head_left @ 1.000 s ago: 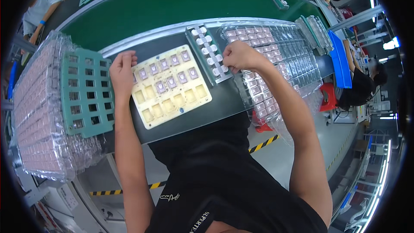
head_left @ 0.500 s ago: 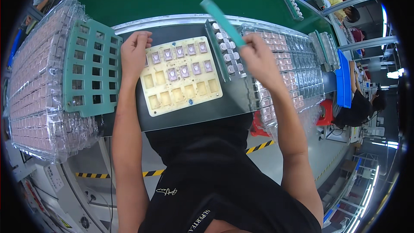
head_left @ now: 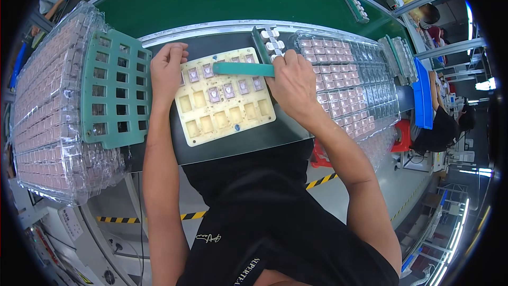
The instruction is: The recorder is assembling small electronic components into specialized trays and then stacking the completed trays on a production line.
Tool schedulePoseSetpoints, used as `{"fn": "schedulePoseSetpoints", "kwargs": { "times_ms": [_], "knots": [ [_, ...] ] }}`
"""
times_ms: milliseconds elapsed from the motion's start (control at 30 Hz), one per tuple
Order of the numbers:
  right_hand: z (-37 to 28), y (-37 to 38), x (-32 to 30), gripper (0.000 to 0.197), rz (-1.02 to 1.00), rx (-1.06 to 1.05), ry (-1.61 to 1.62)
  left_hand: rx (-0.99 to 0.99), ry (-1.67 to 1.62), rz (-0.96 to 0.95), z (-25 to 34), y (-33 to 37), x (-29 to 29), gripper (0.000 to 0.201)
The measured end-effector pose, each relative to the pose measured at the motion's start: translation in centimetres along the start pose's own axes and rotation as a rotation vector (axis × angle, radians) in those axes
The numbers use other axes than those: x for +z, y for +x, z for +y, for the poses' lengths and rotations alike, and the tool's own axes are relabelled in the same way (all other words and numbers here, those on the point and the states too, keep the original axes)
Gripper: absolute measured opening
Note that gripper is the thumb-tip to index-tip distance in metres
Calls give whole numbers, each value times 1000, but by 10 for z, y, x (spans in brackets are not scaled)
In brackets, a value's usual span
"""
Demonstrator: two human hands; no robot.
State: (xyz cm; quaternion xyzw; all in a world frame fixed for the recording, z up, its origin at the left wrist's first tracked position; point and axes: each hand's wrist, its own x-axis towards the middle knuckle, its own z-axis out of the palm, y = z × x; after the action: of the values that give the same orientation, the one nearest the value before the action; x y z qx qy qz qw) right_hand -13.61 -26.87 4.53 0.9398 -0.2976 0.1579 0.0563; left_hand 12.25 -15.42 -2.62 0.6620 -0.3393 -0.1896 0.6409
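Observation:
A cream moulded tray lies tilted slightly on the dark work surface. Small pinkish square pieces fill some pockets in its upper rows, while the nearer pockets are bare. My right hand is closed around one end of a flat teal strip. The strip extends leftward over the tray's far row and covers several pockets there; whether it touches the pieces cannot be told. Beside the tray's far left corner is my left hand, its fingers curled in. What they hold, if anything, is hidden.
At left, a green grid frame leans on stacked clear trays of pinkish pieces. A green holder with white clips stands beyond my right hand. More clear trays sit at right. The green conveyor runs behind; other people work nearby.
My right hand has moved left with the teal strip, which swung down from a raised slant to nearly level across the cream tray. My left hand stays beside the tray.

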Motion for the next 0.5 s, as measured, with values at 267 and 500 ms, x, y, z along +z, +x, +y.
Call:
{"fn": "schedulePoseSetpoints", "kwargs": {
  "times_ms": [267, 500],
  "knots": [
    [-6, -1, 10, 19, 16, 53, 57, -2, 4, -18, 0, 1, 0, 30],
    [-2, 9, -25, 23, 22, 251, 375, -11, 57, -38, -10, 6, -2, 30]
  ]
}}
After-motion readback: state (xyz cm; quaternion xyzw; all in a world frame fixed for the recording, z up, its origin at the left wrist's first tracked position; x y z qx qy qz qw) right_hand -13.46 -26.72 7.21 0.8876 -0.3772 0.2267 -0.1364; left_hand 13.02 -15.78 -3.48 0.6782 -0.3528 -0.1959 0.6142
